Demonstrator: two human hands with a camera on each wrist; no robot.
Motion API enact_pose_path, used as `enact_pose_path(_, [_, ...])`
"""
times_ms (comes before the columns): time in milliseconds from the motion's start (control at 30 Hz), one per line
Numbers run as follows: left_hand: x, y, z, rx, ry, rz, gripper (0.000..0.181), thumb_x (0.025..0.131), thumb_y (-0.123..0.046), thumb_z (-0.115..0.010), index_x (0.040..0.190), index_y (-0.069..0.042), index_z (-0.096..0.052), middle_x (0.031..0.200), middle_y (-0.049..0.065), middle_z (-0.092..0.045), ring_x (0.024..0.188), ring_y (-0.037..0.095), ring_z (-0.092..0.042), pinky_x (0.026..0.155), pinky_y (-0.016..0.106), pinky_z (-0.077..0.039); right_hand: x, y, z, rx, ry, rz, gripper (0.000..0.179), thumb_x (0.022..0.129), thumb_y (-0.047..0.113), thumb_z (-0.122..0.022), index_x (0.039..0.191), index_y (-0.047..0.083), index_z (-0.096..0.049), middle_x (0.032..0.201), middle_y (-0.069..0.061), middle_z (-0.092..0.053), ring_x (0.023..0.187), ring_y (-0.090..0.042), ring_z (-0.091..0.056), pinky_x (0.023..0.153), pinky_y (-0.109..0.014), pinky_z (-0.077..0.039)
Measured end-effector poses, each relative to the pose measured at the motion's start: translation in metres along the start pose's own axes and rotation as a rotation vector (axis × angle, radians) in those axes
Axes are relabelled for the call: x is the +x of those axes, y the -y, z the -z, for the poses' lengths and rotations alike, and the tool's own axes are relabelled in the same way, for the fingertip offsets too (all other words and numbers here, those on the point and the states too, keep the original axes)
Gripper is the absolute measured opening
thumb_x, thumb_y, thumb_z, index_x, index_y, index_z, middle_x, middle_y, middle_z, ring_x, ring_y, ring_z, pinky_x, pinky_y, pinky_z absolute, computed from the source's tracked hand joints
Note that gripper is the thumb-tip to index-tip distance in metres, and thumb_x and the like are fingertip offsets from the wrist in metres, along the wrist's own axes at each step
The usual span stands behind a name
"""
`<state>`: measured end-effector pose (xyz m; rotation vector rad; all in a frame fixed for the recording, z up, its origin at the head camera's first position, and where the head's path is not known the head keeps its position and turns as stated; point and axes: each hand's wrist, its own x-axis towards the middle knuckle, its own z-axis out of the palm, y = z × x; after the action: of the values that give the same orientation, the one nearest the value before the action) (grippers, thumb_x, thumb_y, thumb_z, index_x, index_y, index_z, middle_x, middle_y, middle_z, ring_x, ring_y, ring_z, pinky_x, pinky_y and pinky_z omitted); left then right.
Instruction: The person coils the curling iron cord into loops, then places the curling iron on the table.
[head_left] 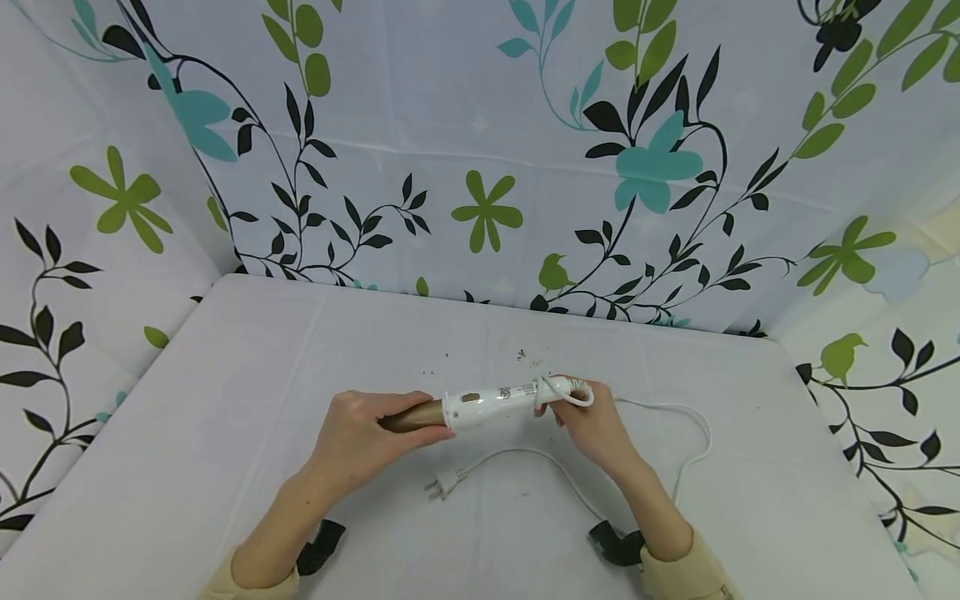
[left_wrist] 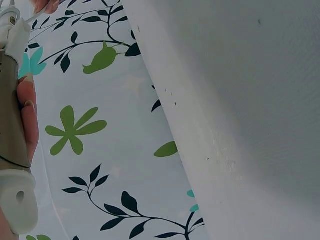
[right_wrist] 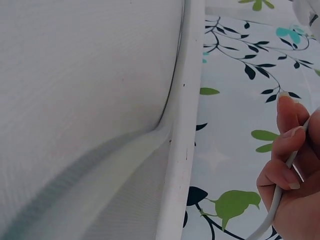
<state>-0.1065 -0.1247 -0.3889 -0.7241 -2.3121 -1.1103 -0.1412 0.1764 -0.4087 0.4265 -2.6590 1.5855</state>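
A curling iron (head_left: 487, 406) with a white handle and a gold-brown barrel (left_wrist: 11, 110) is held crosswise over the table. My left hand (head_left: 358, 429) grips the barrel end, thumb below and fingers above; in the left wrist view its fingertips (left_wrist: 29, 110) curl along the barrel's side. At the handle's cord end is my right hand (head_left: 596, 421). Its fingers curl round the white power cord (right_wrist: 274, 205) in the right wrist view. Part of the cord loops round the handle end, while the rest trails to a two-pin plug (head_left: 447, 481) in front of the iron.
A white-covered table (head_left: 225, 375) spans the space below both hands. Small brown specks (head_left: 521, 355) lie on it behind the iron. Patterned curtains (head_left: 450, 125) with leaves and flowers enclose the back and sides. Black wrist-camera pieces (head_left: 320, 546) show near both forearms.
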Motion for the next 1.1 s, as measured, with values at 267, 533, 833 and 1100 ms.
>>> enact_pose_path(267, [0.0,0.002,0.001,0.091,-0.038,0.094,0.031,0.065,-0.034,-0.093,0.089,-0.018,-0.081,0.077,-0.009,-0.075,0.056,-0.004,-0.058,0.05,0.012,-0.04,0.001,0.001,-0.003,-0.069,0.042,0.117,0.02,0.103,0.014,-0.057,0.094,0.003,-0.071,0.064,0.001,-0.057,0.055,-0.009,-0.042,0.05,-0.022,-0.033])
enact_pose_path(533, [0.001,0.002,0.0,0.168,-0.06,0.065,0.031,0.067,-0.034,-0.092,0.088,-0.014,-0.08,0.072,-0.006,-0.074,0.048,-0.005,-0.05,0.044,0.012,-0.032,-0.001,0.005,-0.008,-0.145,0.066,0.192,0.016,0.104,0.013,-0.055,0.104,0.009,-0.07,0.068,0.0,-0.056,0.054,-0.005,-0.038,0.05,-0.022,-0.035])
enact_pose_path(833, [0.0,0.003,-0.001,0.233,-0.063,0.09,0.032,0.068,-0.037,-0.091,0.088,-0.014,-0.08,0.067,-0.006,-0.072,0.044,-0.005,-0.039,0.042,0.014,-0.025,-0.002,0.006,-0.011,-0.191,0.1,0.193,0.018,0.103,0.008,-0.053,0.111,0.002,-0.069,0.069,-0.004,-0.057,0.054,-0.002,-0.035,0.05,-0.021,-0.034])
enact_pose_path(1100, [0.002,0.006,0.005,0.285,-0.117,0.118,0.036,0.067,-0.035,-0.092,0.089,-0.01,-0.08,0.068,0.0,-0.073,0.043,0.0,-0.04,0.041,0.017,-0.026,-0.003,0.004,-0.013,-0.218,0.077,0.208,0.019,0.101,0.003,-0.056,0.114,0.0,-0.07,0.074,-0.006,-0.062,0.057,-0.003,-0.038,0.051,-0.02,-0.035])
